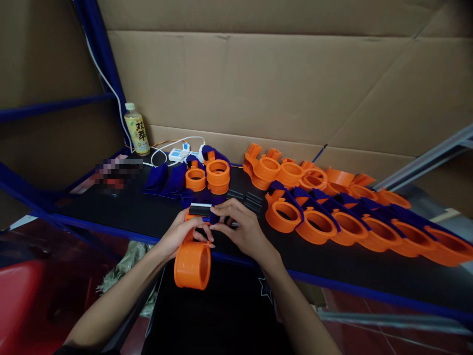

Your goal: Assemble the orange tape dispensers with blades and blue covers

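Observation:
My left hand point(180, 231) grips an orange tape dispenser point(192, 266) by its handle, with the round hub hanging down toward me. At the top of the dispenser is a black roller-like bar with a white toothed blade point(200, 204). A small dark blue piece point(213, 217) sits at the right end of this head. My right hand point(238, 224) pinches that blue piece with thumb and fingers against the dispenser. Its far fingers partly cover black strips point(253, 199) on the table. Behind my hands lie stacked dark blue pieces point(173, 180).
Orange dispensers with blue parts point(316, 224) stand in a row at right, with orange bodies point(291, 173) behind them. Two more stacks, one an orange dispenser pile point(218, 177), stand centre. A bottle point(136, 129), white power strip point(179, 155) and cables are at back left. Cardboard point(258, 84) walls the back.

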`<action>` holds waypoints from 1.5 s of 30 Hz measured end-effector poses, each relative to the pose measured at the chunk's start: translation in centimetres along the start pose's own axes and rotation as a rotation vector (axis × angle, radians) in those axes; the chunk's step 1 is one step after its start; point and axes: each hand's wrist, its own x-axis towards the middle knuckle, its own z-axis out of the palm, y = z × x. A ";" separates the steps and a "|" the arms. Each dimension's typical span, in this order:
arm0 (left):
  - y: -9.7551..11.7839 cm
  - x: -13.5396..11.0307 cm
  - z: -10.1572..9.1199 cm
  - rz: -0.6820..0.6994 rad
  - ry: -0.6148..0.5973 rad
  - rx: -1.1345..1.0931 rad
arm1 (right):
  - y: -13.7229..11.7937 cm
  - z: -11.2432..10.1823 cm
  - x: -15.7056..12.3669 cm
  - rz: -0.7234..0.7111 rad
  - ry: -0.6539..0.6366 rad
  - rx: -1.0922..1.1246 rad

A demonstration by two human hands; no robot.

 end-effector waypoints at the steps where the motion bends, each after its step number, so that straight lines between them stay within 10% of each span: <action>1: 0.0 -0.1 0.0 -0.001 -0.003 -0.012 | -0.1 0.0 0.0 0.005 0.012 0.003; 17: 2.6 -2.7 0.6 0.237 0.140 0.477 | -4.1 -0.9 2.7 0.070 -0.091 0.101; 22: 2.1 -1.9 0.2 0.187 0.068 0.281 | -2.9 -0.1 7.2 0.206 0.042 0.017; 31: 0.8 -0.1 -1.6 0.261 0.012 0.046 | 1.0 6.4 15.4 0.283 -0.223 -0.567; 45: 0.5 0.3 -1.6 0.259 -0.075 0.001 | 2.3 8.2 17.3 0.362 -0.262 -0.713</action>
